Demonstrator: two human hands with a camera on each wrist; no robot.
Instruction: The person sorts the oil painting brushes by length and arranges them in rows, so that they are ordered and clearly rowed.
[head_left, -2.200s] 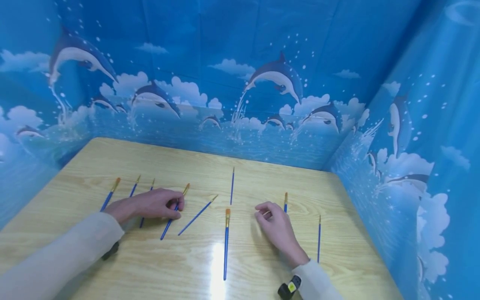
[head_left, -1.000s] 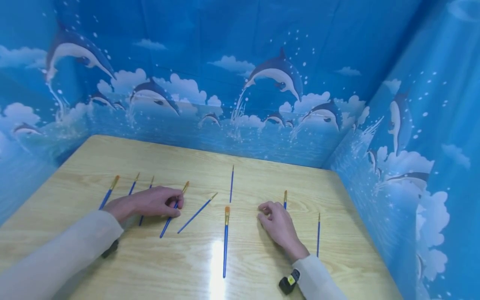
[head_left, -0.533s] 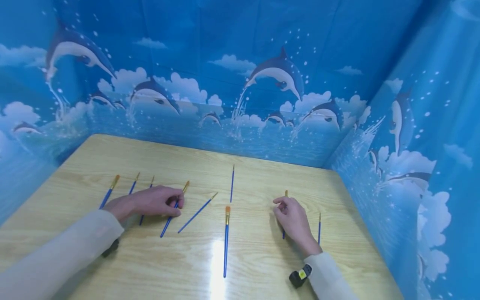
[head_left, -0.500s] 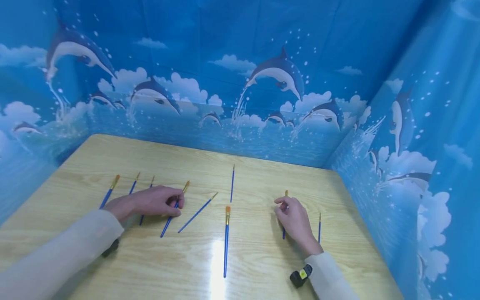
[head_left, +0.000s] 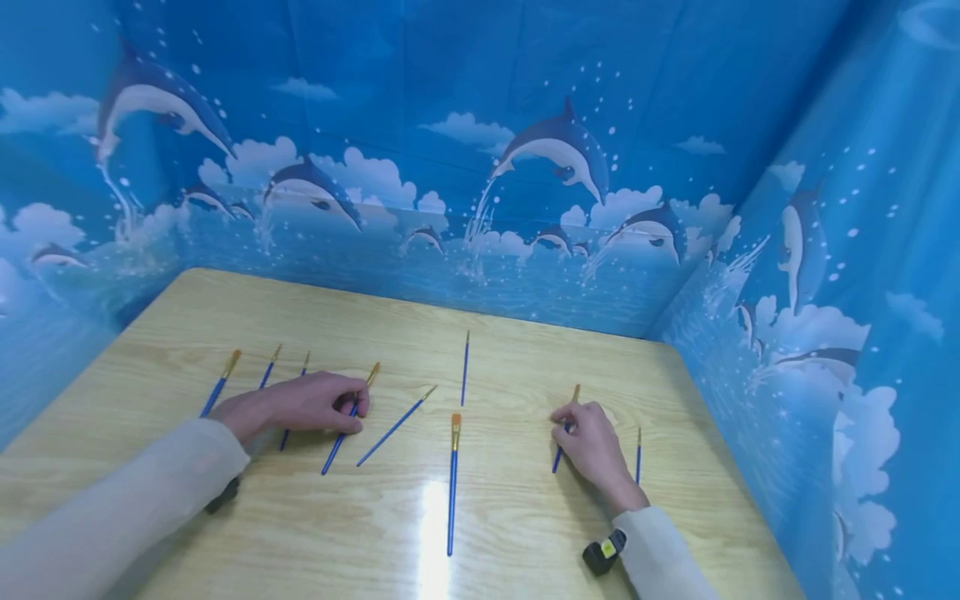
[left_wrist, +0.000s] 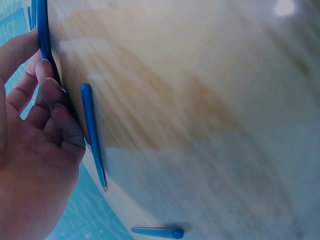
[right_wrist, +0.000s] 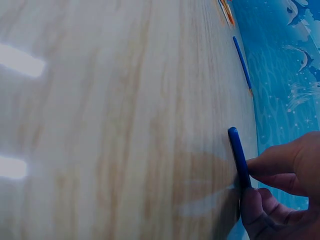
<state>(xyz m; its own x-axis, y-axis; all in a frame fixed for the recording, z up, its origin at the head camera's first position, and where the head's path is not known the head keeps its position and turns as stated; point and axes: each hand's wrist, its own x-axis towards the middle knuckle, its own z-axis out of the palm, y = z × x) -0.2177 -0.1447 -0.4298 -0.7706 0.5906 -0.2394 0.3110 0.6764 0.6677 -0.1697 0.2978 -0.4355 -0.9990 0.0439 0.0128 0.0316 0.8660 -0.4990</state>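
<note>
My right hand point(head_left: 596, 442) pinches a blue paintbrush point(head_left: 557, 461) between thumb and fingers, its bristles pointing away at the right of the table. The right wrist view has that brush's handle point(right_wrist: 238, 155) at the fingertips, low over the wood. On the left, my other hand point(head_left: 315, 404) holds a second blue paintbrush point(head_left: 333, 454), with gold ferrule and brown bristles; in the left wrist view its handle point(left_wrist: 44, 30) lies against the fingers. Beneath the left hand and wrist, a thin brush point(head_left: 284, 439) is partly hidden.
Between the hands lie a slanted thin brush point(head_left: 393, 427), a wide flat brush point(head_left: 453, 492) and a thin upright one point(head_left: 465, 371). Two brushes, one wide point(head_left: 217, 387) and one thin point(head_left: 268, 372), are at far left. Another point(head_left: 639, 458) lies beyond the right wrist. A dolphin-print curtain point(head_left: 420, 183) surrounds the wooden table point(head_left: 360, 533).
My right hand has moved right onto the brush there and taken hold of it; the brush's handle end has swung slightly left. The left hand has stayed in place.
</note>
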